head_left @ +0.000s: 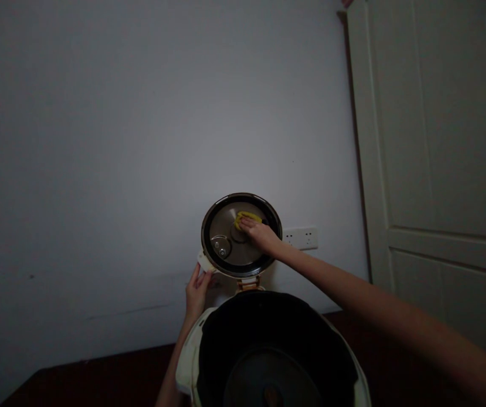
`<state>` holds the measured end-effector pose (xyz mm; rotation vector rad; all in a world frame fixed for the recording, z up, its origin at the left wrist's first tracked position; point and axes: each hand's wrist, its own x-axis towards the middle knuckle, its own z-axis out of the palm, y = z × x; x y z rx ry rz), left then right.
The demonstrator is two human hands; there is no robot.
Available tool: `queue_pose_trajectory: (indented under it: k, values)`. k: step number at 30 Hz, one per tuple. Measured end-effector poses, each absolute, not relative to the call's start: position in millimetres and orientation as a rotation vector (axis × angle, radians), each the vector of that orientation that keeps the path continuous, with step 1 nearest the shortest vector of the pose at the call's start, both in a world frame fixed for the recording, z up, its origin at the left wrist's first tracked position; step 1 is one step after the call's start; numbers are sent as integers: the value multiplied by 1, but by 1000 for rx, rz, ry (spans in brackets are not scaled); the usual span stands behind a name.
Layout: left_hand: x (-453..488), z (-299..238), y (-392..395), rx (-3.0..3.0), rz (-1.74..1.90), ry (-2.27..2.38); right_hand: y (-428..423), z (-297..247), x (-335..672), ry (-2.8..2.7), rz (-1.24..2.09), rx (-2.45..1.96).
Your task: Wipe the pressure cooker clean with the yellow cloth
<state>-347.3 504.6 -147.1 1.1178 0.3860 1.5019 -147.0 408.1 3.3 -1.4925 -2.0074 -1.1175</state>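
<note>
An electric pressure cooker (189, 356) stands in front of me with its round lid (226, 221) raised on the hinge behind it. The lid's metal inner face, ringed by a dark seal, is turned toward me. My right hand (260, 234) presses a yellow cloth (249, 216) against the upper middle of that face. Lower left, my left hand (198, 287) grips the pale handle (205, 262) on the lid's edge. Inside the cooker body is a dark cavity; the inner pot is not seen in it.
A wall socket panel (304, 238) sits just right of the lid on the pale wall (119, 141). The cooker rests on a dark reddish table (111, 370) against this wall. A white panelled door or cabinet (438, 141) rises on the right. The light is dim.
</note>
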Motion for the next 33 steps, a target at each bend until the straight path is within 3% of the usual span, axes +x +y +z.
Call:
queue_pose_trajectory:
  k: [6, 14, 22, 29, 33]
  values:
    - [-346, -148, 505, 1113, 1507, 383, 404, -45, -159, -2232, -1186, -1458]
    - [-347, -147, 504, 1104, 1505, 409, 405, -2, -144, -2001, -1200, -1513]
    - [-346, -148, 505, 1109, 1511, 397, 404, -49, -144, -2151, -1251, -1453]
    - [-346, -148, 503, 1111, 1520, 398, 407, -10, -141, -2015, -1164, -1461]
    - [-346, -148, 504, 1119, 1522, 396, 409, -23, -138, -1985, -1131, -1439]
